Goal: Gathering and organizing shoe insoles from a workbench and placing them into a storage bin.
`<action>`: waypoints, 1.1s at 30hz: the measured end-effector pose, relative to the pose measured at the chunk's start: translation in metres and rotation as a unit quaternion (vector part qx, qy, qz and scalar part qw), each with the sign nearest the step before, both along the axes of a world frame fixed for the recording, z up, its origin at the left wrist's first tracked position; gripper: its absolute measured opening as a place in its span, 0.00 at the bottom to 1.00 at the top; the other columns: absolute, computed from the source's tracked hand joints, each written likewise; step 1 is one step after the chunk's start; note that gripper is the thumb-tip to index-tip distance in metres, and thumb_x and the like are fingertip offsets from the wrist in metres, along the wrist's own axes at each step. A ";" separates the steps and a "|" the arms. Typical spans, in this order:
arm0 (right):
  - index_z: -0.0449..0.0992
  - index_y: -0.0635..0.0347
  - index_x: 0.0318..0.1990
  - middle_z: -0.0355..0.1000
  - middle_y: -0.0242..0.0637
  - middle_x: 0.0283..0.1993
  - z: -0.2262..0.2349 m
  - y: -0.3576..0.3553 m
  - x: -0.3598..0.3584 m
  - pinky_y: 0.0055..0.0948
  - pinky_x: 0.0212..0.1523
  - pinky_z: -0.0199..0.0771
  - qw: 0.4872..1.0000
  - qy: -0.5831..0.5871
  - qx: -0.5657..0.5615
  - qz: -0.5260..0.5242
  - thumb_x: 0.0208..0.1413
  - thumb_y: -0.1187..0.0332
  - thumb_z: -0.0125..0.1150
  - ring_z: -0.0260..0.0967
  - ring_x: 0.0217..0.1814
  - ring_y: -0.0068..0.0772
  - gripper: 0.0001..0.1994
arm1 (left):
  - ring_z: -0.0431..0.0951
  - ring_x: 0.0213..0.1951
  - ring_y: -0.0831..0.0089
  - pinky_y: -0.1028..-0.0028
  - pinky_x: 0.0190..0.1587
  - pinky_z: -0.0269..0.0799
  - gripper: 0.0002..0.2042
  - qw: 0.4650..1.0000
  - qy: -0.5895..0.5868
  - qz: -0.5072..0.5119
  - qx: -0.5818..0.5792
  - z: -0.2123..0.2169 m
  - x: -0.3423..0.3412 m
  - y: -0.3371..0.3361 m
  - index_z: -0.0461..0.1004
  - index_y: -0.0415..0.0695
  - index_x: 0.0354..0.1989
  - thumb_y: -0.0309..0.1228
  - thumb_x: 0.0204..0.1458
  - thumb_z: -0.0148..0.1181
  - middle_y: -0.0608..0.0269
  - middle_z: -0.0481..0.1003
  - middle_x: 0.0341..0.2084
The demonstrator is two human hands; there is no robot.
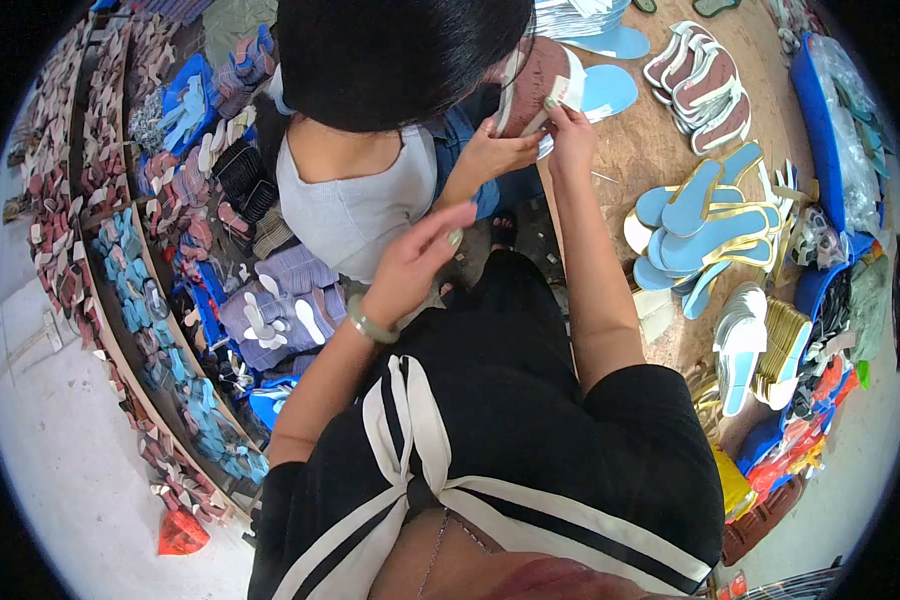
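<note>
My right hand reaches over the table, its fingers pinched on the white-labelled end of a brown shoe insole with a white rim. A co-worker's hand touches the same insole from below, beside my fingers. My left hand, with a pale green bangle on the wrist, is raised next to the co-worker's white top. Its fingers are stretched out and hold nothing. The co-worker's dark hair hides part of the insole's far side.
On the wooden table lie brown insoles, blue ones with gold edges, and white and gold stacks. Blue bins line the right side. Racks of shoe parts stand at left, and the co-worker sits close ahead.
</note>
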State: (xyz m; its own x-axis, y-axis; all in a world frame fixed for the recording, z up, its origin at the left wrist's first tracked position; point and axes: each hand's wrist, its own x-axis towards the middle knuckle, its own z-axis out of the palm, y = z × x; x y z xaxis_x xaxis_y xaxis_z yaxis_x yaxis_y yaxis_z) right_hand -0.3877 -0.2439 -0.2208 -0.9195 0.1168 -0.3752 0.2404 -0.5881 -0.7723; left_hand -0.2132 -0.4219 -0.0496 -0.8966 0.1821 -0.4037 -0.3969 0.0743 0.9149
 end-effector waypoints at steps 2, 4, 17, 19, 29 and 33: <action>0.72 0.68 0.44 0.73 0.36 0.41 0.006 0.025 0.012 0.22 0.42 0.67 1.000 -0.014 -0.018 -0.014 0.50 0.78 0.58 0.69 0.40 0.24 0.13 | 0.65 0.56 0.69 0.73 0.59 0.56 0.19 0.999 0.011 0.047 0.006 -0.008 -0.020 0.022 0.60 0.35 0.58 0.29 0.59 0.44 0.56 0.67 0.53; 0.73 0.68 0.44 0.73 0.36 0.41 0.029 0.043 0.023 0.22 0.42 0.67 0.999 0.024 -0.020 -0.007 0.50 0.78 0.58 0.69 0.40 0.24 0.12 | 0.65 0.57 0.68 0.73 0.60 0.56 0.20 0.993 0.021 0.109 0.026 -0.019 -0.037 0.034 0.59 0.35 0.58 0.30 0.59 0.44 0.55 0.67 0.53; 0.74 0.68 0.39 0.75 0.39 0.37 0.127 0.111 0.111 0.25 0.41 0.71 0.993 0.007 -0.096 0.076 0.50 0.81 0.55 0.72 0.37 0.27 0.08 | 0.66 0.55 0.67 0.68 0.57 0.61 0.35 0.787 -0.163 -0.012 0.595 -0.050 -0.112 0.103 0.59 0.37 0.58 0.58 0.53 0.45 0.56 0.67 0.53; 0.74 0.67 0.38 0.75 0.38 0.35 0.112 0.103 0.122 0.23 0.38 0.72 0.997 -0.004 -0.058 0.047 0.51 0.78 0.56 0.73 0.35 0.26 0.07 | 0.67 0.55 0.66 0.65 0.58 0.60 0.26 0.824 -0.157 0.027 0.544 -0.065 -0.108 0.107 0.62 0.38 0.55 0.48 0.59 0.42 0.56 0.68 0.51; 0.67 0.64 0.52 0.71 0.36 0.48 0.066 0.056 0.199 0.29 0.49 0.68 0.981 -0.134 -0.027 0.141 0.55 0.73 0.52 0.69 0.47 0.29 0.16 | 0.73 0.47 0.65 0.65 0.54 0.66 0.17 0.712 -0.280 0.054 0.642 -0.140 -0.081 0.086 0.67 0.37 0.49 0.37 0.60 0.42 0.56 0.72 0.45; 0.65 0.63 0.53 0.69 0.37 0.50 0.060 0.054 0.222 0.31 0.52 0.67 0.990 -0.118 -0.026 0.066 0.56 0.74 0.51 0.68 0.50 0.30 0.17 | 0.72 0.48 0.64 0.65 0.55 0.65 0.18 0.725 -0.275 0.084 0.626 -0.145 -0.075 0.075 0.66 0.37 0.51 0.38 0.60 0.41 0.55 0.71 0.47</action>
State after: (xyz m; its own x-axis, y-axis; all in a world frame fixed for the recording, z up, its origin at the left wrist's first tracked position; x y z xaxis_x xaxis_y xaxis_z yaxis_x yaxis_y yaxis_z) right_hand -0.1655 -0.1902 -0.1608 -0.8114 -0.0245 -0.5840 0.4887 -0.5765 -0.6548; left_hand -0.2886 -0.3468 -0.1945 -0.7147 0.6217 -0.3206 -0.6345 -0.7691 -0.0768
